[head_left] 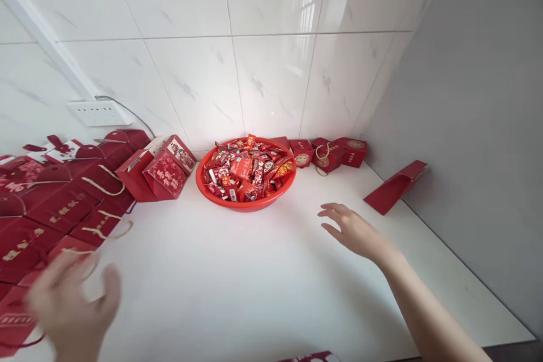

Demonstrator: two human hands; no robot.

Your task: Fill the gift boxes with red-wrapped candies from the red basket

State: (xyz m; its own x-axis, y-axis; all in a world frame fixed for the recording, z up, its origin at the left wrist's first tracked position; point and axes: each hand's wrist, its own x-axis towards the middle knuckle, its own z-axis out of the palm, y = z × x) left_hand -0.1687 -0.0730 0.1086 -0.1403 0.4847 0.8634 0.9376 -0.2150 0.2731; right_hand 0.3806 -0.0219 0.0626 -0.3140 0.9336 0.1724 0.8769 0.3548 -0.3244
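Observation:
My left hand (74, 300), smeared a little by motion, hovers at the lower left with thumb and fingers apart and nothing between them. Just beyond it are stacked red gift boxes (63, 203) with rope handles. Over the white table, right of centre, my right hand (348, 229) reaches in with loosely stretched fingers and holds nothing. A red plastic basin (246, 207) heaped with red-wrapped candies (248, 167) stands by the wall, to the left of my right hand. Beyond that hand, a red folded carton (396, 186) leans against the grey side panel.
Two upright red boxes (169, 169) stand left of the basin. Several small red boxes (328, 155) line the wall to its right. A power strip (99, 113) with a cable is on the tiled wall (271, 85). Part of a red printed item (314, 357) shows at the near edge.

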